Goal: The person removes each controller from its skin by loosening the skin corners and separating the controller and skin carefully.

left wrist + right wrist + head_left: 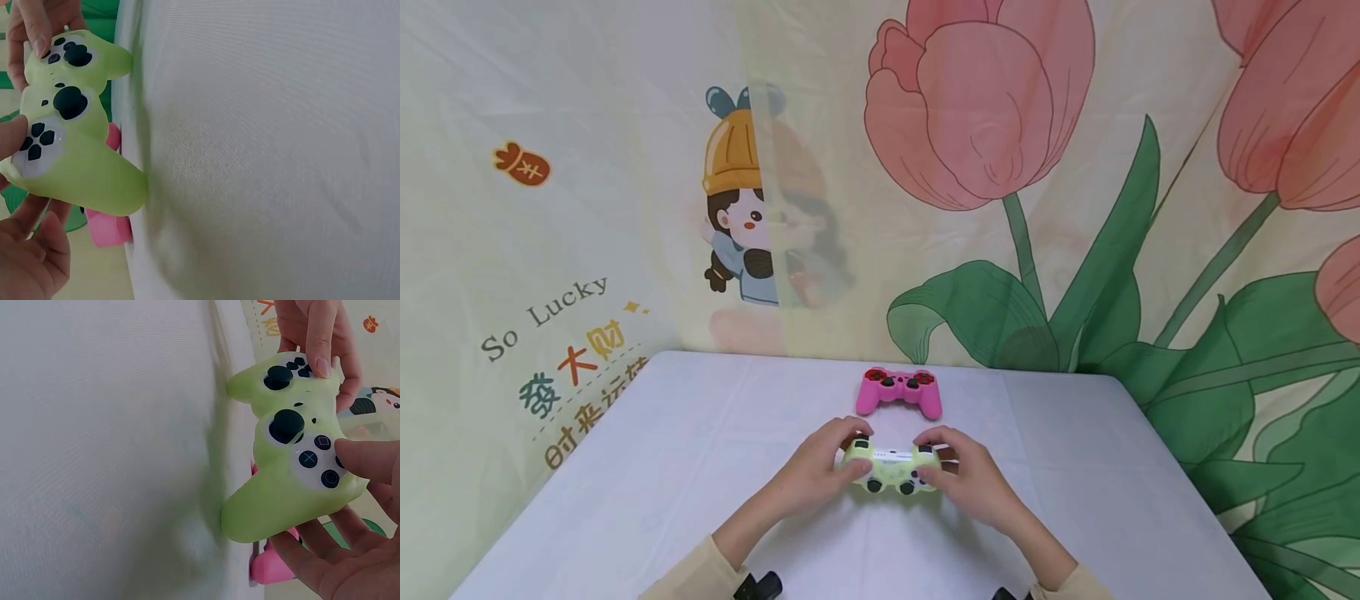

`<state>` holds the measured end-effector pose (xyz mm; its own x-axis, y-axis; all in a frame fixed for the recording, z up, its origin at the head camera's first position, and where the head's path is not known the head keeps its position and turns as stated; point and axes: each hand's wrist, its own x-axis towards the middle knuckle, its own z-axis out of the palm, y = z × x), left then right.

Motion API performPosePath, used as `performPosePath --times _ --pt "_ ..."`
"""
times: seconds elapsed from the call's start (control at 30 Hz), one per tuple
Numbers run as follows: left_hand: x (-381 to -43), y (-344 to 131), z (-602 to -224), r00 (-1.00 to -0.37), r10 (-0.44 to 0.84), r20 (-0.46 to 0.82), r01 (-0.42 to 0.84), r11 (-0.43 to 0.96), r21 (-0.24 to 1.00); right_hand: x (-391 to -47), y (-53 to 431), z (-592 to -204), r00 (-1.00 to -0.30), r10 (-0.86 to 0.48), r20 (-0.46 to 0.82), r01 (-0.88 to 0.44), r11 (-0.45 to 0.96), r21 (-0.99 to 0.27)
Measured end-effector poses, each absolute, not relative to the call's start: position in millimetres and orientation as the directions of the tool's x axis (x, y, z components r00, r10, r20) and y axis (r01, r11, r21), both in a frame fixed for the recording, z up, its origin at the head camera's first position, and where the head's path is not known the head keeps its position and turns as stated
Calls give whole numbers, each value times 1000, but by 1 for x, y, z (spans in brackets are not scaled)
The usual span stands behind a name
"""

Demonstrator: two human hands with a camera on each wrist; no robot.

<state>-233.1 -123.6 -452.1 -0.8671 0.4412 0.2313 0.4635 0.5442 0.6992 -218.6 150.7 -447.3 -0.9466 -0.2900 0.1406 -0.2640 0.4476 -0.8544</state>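
Note:
A game controller in a pale green cover (891, 473) is held between both hands, its top edge with the shoulder buttons tilted up toward the head camera. My left hand (814, 467) grips one end, thumb on the face near the direction buttons (37, 141). At the other end my right hand (976, 479) pinches it, thumb over the symbol buttons (321, 460) and fingers behind. In both wrist views its grips hang close to the table; whether they touch the cloth I cannot tell. A pink game controller (898, 393) lies just beyond, untouched.
A white cloth covers the table (700, 433), whose far edge meets a printed curtain (827, 325) with tulips and a cartoon figure. Black wrist straps (760, 586) show at the bottom of the head view.

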Motion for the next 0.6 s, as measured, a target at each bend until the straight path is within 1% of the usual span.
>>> performPosePath --times 0.17,0.6 --pt "-231 -126 -449 -841 490 229 495 529 689 -216 154 -446 -930 -329 165 -307 444 -842" --pt "-227 -133 -447 -782 574 242 576 517 633 -210 164 -446 -880 -446 165 -361 399 -843"
